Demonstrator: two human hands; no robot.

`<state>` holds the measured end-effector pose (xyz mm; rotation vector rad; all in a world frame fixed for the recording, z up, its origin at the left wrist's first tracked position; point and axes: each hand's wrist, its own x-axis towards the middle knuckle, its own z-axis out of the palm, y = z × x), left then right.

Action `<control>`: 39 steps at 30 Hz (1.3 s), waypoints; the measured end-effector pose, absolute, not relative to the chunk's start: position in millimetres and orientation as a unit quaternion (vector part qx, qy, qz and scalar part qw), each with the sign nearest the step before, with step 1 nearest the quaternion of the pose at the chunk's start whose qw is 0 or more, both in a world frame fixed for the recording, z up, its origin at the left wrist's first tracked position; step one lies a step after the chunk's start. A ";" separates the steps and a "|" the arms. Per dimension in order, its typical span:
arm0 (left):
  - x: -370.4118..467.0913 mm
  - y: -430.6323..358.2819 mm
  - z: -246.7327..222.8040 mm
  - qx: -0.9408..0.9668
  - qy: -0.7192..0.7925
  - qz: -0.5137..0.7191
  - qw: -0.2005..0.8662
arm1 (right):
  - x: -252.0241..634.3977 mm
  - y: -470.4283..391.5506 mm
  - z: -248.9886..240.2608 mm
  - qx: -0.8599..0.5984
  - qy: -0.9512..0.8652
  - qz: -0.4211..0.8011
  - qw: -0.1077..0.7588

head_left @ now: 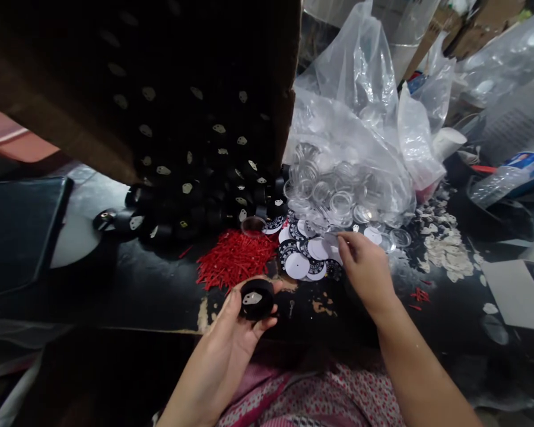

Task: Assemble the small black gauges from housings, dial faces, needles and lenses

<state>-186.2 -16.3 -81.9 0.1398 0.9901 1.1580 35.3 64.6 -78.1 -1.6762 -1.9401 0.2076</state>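
Note:
My left hand [242,323] is closed around a round black plastic housing [263,308], its hollow side turned up towards me. Inside it sits a small pale metal plate [251,298]. Over a pile of round printed dial discs [297,266], some white side up and some black-patterned, my right hand [364,264] is pinched at the fingertips. What is between those fingertips, if anything, cannot be made out. Just behind them lie several clear plastic round covers [340,203], spilling out of a clear plastic bag [360,136].
A heap of small red pointers [238,258] lies left of the discs. An open cardboard box [289,127] of black housings [158,231] tips out at the back left. Small pale plates [447,249] are heaped right; a plastic bottle [511,178] leans beyond.

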 end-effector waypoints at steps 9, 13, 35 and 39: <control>-177.0 -8.7 -76.2 0.030 0.375 0.566 0.733 | 1.5 20.8 -73.2 -0.478 -0.790 0.159 0.350; -173.5 -16.8 -75.1 0.063 0.400 0.611 0.680 | -20.6 6.7 -73.0 -0.428 -0.781 0.283 0.356; -174.0 -30.5 -100.0 0.236 0.469 0.492 0.695 | -29.3 12.3 -57.7 -0.543 -0.626 0.457 0.323; -175.1 -31.8 -100.4 0.253 0.465 0.489 0.693 | -28.0 13.4 -61.2 -0.549 -0.600 0.480 0.329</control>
